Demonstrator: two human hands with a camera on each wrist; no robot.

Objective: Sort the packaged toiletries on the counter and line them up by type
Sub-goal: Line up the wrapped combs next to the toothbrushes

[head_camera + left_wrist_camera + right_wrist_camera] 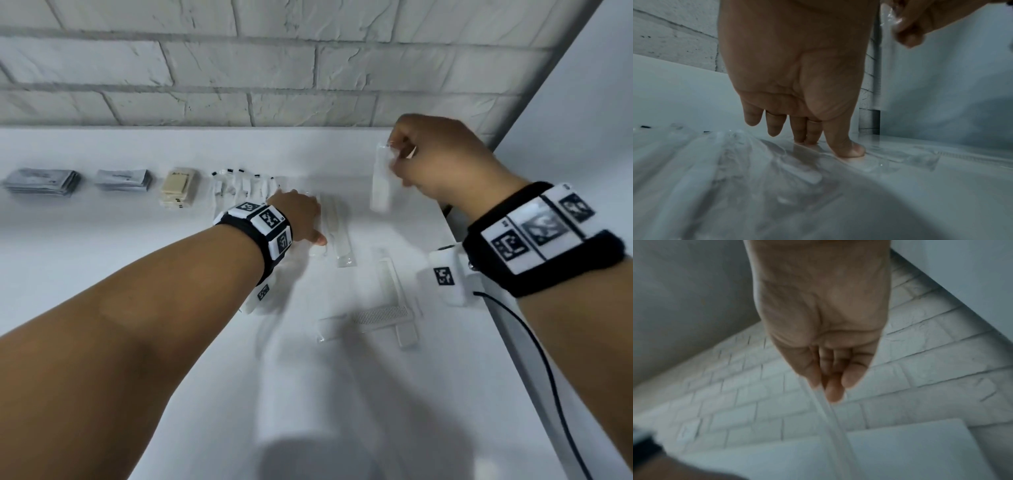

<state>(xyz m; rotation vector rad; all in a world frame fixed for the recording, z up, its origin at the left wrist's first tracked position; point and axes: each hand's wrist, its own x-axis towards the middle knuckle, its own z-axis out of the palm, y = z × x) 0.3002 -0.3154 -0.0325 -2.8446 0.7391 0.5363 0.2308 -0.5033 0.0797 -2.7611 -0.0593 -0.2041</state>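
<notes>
Dim, perhaps motion-blurred wrist views

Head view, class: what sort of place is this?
Probably a bathroom or hotel-style vanity: a white counter against a pale brick-pattern wall, with wrapped combs and stacked grey sachets lined along it.

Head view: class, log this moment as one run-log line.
left hand presses clear packet on counter | right hand pinches, lifts clear packet

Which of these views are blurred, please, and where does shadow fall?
Head view: mostly sharp, but the clear-wrapped white packet pinched by the right hand smears; a shadow darkens the white counter. Right wrist view: motion-blurred throughout. Left wrist view: near foreground soft.
</notes>
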